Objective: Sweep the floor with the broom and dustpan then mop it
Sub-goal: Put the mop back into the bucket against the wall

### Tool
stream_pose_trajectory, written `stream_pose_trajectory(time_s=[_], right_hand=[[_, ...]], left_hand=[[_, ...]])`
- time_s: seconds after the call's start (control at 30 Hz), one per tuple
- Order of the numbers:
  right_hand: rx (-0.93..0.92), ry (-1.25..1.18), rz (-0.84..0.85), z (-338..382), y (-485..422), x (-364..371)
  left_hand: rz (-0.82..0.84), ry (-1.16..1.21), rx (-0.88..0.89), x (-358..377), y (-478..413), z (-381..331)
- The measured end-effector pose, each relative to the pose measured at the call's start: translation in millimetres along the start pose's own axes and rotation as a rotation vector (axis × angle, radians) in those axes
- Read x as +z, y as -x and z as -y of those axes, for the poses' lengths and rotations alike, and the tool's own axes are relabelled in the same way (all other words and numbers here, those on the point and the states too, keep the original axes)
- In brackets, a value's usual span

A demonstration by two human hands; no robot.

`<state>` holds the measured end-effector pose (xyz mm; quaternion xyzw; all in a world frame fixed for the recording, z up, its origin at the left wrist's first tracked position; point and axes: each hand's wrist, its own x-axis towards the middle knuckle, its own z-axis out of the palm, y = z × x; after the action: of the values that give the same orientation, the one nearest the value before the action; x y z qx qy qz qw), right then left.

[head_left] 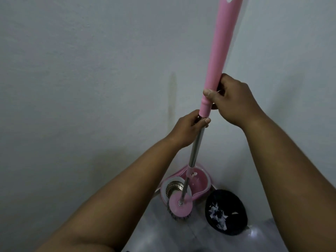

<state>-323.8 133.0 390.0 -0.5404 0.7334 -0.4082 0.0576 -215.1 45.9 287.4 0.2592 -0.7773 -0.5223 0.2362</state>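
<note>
A spin mop stands nearly upright in front of me, with a pink upper handle (221, 51) and a metal lower pole (195, 150). My right hand (234, 99) grips the bottom end of the pink handle. Just below it, my left hand (187, 130) grips the top of the metal pole. The round pink mop head (180, 206), fringed with grey strands, sits by the front rim of the pink mop bucket (201, 180), which has a perforated metal spinner basket (174, 187). The bucket stands on the floor against the wall.
A black bin (227, 202) holding white paper scraps (219, 216) stands to the right of the bucket. A pale wall (91, 79) fills most of the view. Grey glossy floor tiles (163, 231) show at the bottom between my forearms.
</note>
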Motion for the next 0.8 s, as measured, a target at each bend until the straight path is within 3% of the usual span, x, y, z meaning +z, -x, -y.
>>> stream_pose_trajectory(time_s=[0.27,0.5,0.8], right_hand=[[0.02,-0.058,0.062,-51.6,-62.4,33.3],[0.104,-0.062,0.109,-129.2,-110.0,66.8],[0.26,-0.047,0.029,-211.5,-155.4,75.7]], left_hand=[[-0.033,-0.039,-0.096,-0.9,-62.1,35.1],[0.072,-0.135,-0.23,13.6,-130.9,75.9],[0.111,-0.121,-0.301,58.2,-205.8,106.4]])
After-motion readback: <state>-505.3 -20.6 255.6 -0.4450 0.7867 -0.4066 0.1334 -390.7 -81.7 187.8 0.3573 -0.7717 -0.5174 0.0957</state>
